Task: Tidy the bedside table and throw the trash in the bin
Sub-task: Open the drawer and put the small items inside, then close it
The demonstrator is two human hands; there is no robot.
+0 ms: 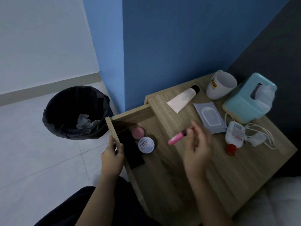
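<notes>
The wooden bedside table [211, 168] has its drawer [130, 114] pulled out to the left. My left hand [112, 155] grips the drawer's front panel. My right hand [197, 144] holds a pink tube [176, 139] by its dark end, above the drawer's edge. Inside the drawer lie a pink round jar [138, 132], a white-lidded cream jar [146, 145] and a flat black object [130, 150]. The bin [75, 111] with a black liner stands on the floor to the left, with crumpled tissue [83, 121] inside.
On the tabletop lie a white tube [183, 99], a white mug [220, 84], a teal tissue box [249, 98], a pale wipes pack [209, 117], a white bottle with a red cap [233, 136] and a white cable with charger [259, 136]. White bedding [276, 204] is at the lower right.
</notes>
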